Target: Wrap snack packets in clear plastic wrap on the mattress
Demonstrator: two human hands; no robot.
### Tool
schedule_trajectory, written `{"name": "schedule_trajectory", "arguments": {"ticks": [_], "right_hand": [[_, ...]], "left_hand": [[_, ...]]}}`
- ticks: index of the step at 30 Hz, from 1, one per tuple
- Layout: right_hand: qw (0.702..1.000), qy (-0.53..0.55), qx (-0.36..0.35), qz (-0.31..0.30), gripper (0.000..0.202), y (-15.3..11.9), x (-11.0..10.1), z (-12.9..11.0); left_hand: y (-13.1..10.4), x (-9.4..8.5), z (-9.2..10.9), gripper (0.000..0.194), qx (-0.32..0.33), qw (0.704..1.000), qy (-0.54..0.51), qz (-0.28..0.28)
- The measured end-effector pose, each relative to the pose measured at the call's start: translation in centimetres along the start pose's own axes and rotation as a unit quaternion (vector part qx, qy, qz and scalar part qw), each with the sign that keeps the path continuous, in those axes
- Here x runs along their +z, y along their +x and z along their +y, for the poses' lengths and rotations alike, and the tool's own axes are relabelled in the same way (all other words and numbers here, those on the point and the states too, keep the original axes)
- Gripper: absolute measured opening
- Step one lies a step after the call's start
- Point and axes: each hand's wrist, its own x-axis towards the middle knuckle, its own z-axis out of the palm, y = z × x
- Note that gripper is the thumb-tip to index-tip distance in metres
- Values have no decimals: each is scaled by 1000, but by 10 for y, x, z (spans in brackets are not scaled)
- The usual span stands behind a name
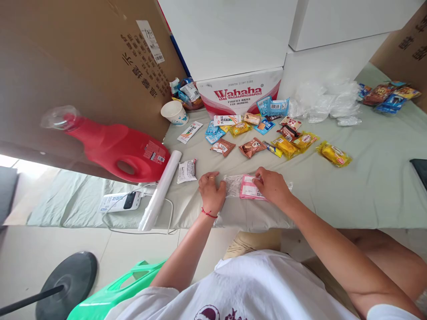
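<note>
A pink-and-white packet (248,187) lies on or inside a clear plastic bag (232,184) near the table's front edge; which of the two I cannot tell. My right hand (274,186) pinches the packet's upper right part between thumb and fingers. At the bag's left end, my left hand (211,192) rests on the cloth, with thumb and forefinger apart beside the plastic. A small white snack packet (187,171) lies just left of that hand. Beyond both hands are brown wrapped snacks (252,147) and yellow wrapped cakes (333,154).
Behind the snacks stands a Wahaha carton (238,95) under white boxes. Crumpled clear bags (325,100) lie at the back right. On the left are a paper cup (174,112), a red jug (123,149), a plastic film roll (160,191) and a white power bank (115,202) with cable.
</note>
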Motion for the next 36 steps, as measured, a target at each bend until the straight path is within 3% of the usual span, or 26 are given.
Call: {"name": "schedule_trajectory", "arguments": {"ticks": [5, 10, 16, 18, 21, 23, 26, 29, 32, 36], "right_hand": [[1000, 2, 2, -9, 20, 4, -2, 4], [999, -7, 39, 0, 22, 3, -6, 2], [998, -44, 40, 2, 22, 8, -15, 14], [996, -70, 35, 41, 21, 10, -20, 24], [981, -114, 24, 156, 27, 4, -27, 30], [973, -103, -25, 204, 33, -7, -28, 25], [976, -66, -152, 138, 37, -23, -18, 9], [982, -73, -169, 43, 39, -24, -3, 0], [990, -63, -125, 18, 40, -14, 8, -3], [993, -14, -115, 13, 36, -6, 10, -3]], "left_hand": [[-1, 8, 13, 23, 64, 997, 32, -33], [5, 12, 19, 20, 47, 996, 2, -82], [4, 8, 18, 20, 59, 994, -21, -84], [2, 6, 17, 20, 66, 994, -34, -81], [2, 5, 18, 20, 53, 994, -50, -85], [3, 4, 20, 18, 30, 994, -60, -92], [6, -1, 22, 15, -1, 992, -86, -98], [13, -9, 26, 19, -42, 984, -128, -119], [21, -14, 39, 29, -135, 947, -239, -167], [25, -10, 71, 30, -216, 845, -405, -275]]}}
